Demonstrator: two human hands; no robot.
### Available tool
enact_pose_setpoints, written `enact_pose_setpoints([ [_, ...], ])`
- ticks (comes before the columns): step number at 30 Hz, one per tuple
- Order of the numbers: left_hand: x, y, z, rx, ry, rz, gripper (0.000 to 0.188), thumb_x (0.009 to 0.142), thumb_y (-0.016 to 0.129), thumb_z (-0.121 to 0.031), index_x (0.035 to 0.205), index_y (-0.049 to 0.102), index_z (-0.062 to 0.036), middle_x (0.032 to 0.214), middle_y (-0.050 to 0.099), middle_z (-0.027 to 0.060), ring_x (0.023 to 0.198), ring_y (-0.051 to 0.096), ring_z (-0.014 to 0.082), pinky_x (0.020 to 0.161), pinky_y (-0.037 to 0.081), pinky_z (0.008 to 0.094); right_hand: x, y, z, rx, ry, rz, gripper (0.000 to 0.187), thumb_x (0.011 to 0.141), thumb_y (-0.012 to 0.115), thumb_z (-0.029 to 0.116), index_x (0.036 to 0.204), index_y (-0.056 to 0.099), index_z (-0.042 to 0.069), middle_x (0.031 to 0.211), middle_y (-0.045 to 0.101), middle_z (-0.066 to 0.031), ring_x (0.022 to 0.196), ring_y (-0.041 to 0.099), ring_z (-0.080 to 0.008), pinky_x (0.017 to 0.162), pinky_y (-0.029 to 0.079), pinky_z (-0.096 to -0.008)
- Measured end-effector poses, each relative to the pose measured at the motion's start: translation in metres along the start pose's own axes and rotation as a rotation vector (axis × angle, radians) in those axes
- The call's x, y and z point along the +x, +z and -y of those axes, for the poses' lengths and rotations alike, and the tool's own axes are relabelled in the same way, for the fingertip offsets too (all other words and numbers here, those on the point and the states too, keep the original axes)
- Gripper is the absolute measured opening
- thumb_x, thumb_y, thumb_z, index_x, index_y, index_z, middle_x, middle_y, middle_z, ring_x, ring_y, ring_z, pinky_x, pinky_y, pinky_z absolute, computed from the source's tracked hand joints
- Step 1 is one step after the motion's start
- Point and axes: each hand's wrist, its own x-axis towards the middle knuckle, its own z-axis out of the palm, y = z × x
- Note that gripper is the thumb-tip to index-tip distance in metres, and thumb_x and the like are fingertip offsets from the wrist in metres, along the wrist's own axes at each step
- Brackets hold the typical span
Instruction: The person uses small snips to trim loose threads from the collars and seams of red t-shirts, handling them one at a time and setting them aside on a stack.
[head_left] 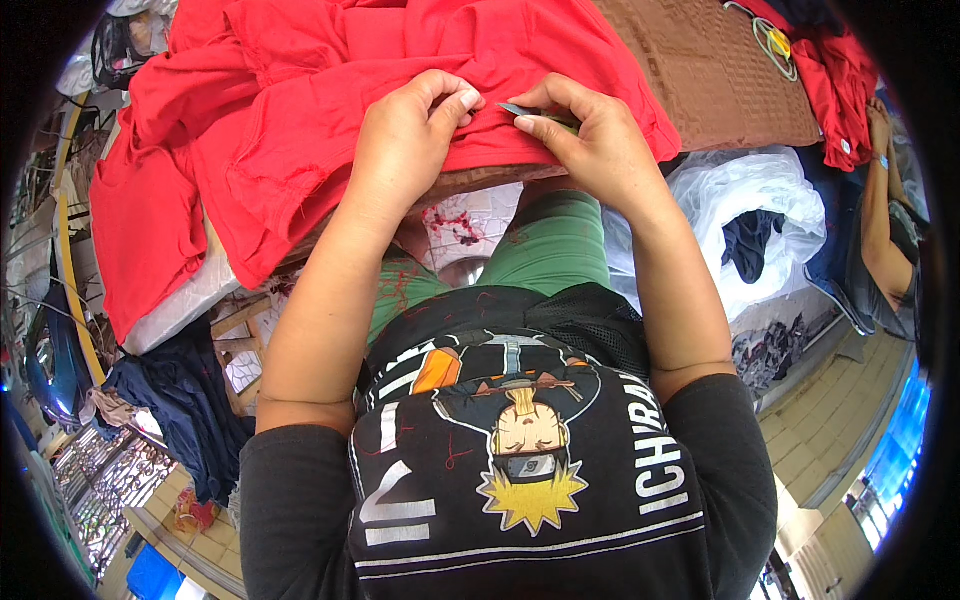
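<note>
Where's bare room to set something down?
Brown quilted cover: the patch right of the red fabric, short of the coiled cable, beyond the white plastic. Crowded: the fabric's near edge, with the left hand and the right hand, which holds a small metal-tipped tool.

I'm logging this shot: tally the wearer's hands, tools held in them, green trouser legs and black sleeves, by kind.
Hands: 2 (left hand, right hand)
Small metal tool: 1
Green trouser legs: 2
Black sleeves: 2
Total: 7
</note>
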Motion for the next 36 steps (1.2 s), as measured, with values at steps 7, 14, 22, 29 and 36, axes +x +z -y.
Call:
enact_pose_setpoints([
  [7, 0.004, 0.000, 0.010, -0.050, 0.054, -0.007, 0.022, 0.098, 0.058, -0.017, 0.104, 0.065, 0.0025, 0.095, 0.068, 0.0028, 0.087, 0.059, 0.0074, 0.083, 0.048, 0.0225, 0.004, 0.004, -0.002, -0.094, -0.065, -0.035, 0.020, 0.084, 0.069, 0.017, 0.100, 0.067, 0.005, 0.089, 0.069, -0.0158, 0.084, 0.067, -0.0310, 0.074, 0.052, -0.0385],
  [14, 0.006, -0.003, 0.014, -0.305, -0.024, 0.007, 0.024, 0.095, 0.063, -0.022, 0.101, 0.068, 0.0009, 0.084, 0.068, 0.0028, 0.079, 0.060, 0.0080, 0.076, 0.048, 0.0237, 0.004, 0.003, 0.006, -0.074, -0.089, -0.015, 0.019, 0.085, 0.068, 0.018, 0.098, 0.067, 0.005, 0.091, 0.069, -0.0154, 0.083, 0.066, -0.0326, 0.072, 0.051, -0.0402],
  [22, -0.003, -0.015, 0.000, -0.176, 0.363, 0.077, 0.026, 0.096, 0.060, -0.024, 0.092, 0.069, 0.0002, 0.091, 0.066, 0.0081, 0.092, 0.060, 0.0159, 0.088, 0.046, 0.0291, 0.005, 0.004, 0.015, -0.288, -0.164, 0.012, 0.019, 0.084, 0.068, 0.019, 0.100, 0.067, 0.007, 0.091, 0.069, -0.0144, 0.084, 0.066, -0.0335, 0.073, 0.051, -0.0411],
  [29, -0.036, -0.121, -0.051, -0.627, 0.772, 0.301, 0.069, 0.106, 0.018, -0.044, 0.057, 0.052, -0.0103, 0.079, 0.061, 0.0109, 0.072, 0.055, 0.0206, 0.075, 0.038, 0.0299, 0.015, -0.009, 0.028, -0.228, -0.095, -0.091, 0.033, 0.079, 0.075, 0.029, 0.102, 0.069, 0.006, 0.092, 0.070, -0.0158, 0.087, 0.067, -0.0332, 0.077, 0.052, -0.0405],
  [36, -0.040, -0.082, -0.011, -0.350, 0.288, -0.095, 0.024, 0.094, 0.060, -0.004, 0.117, 0.061, -0.0001, 0.113, 0.064, 0.0072, 0.101, 0.061, 0.0132, 0.090, 0.049, 0.0278, 0.031, 0.019, 0.019, 0.027, -0.059, 0.021, 0.023, 0.082, 0.073, 0.018, 0.100, 0.070, 0.004, 0.090, 0.070, -0.0121, 0.086, 0.067, -0.0192, 0.079, 0.052, -0.0321],
])
